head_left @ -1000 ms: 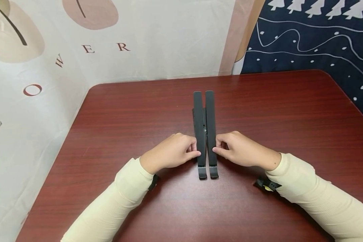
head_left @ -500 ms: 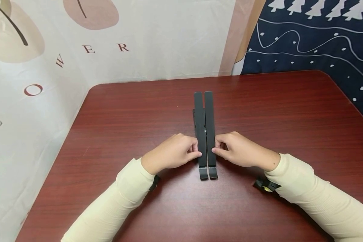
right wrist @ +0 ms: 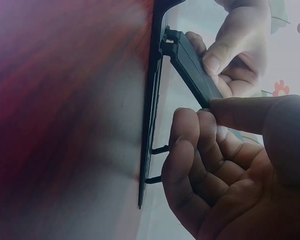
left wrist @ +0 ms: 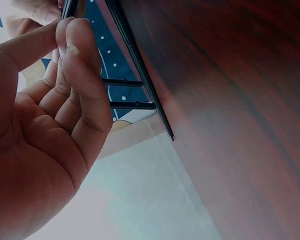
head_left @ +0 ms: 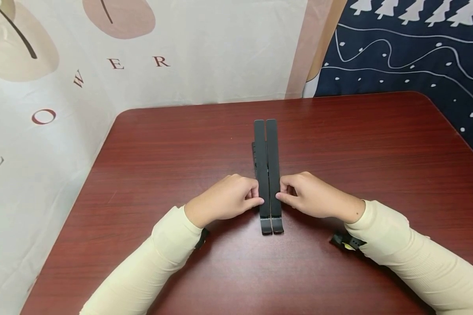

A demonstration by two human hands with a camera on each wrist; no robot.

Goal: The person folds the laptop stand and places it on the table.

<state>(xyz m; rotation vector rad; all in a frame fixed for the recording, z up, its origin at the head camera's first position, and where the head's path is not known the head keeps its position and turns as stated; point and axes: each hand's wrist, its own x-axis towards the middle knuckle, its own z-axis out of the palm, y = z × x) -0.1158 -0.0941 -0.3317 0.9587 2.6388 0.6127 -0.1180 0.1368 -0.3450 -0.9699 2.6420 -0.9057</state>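
A black folding laptop stand (head_left: 273,166) stands on the table with its two long bars side by side, only a thin slit between them. Small upturned lips form their near ends. My left hand (head_left: 225,197) pinches the left bar near its lower part, thumb on top and fingers curled against the side. On the opposite side, my right hand (head_left: 317,195) pinches the right bar the same way. The right wrist view shows the stand's upper bar (right wrist: 192,70) slanting up from a hinge above the base rail (right wrist: 152,95). Thin struts (left wrist: 125,82) join the rail in the left wrist view.
The reddish-brown wooden table (head_left: 161,148) has rounded far corners. A pale printed cloth (head_left: 220,52) hangs behind and to the left, and a dark blue cloth (head_left: 402,48) with white trees hangs at the right. Black straps (head_left: 347,240) show at the wrists.
The two bars of the laptop stand have come together, and the gap between them has narrowed to a slit. My left hand has shifted slightly right; my right hand has barely moved.
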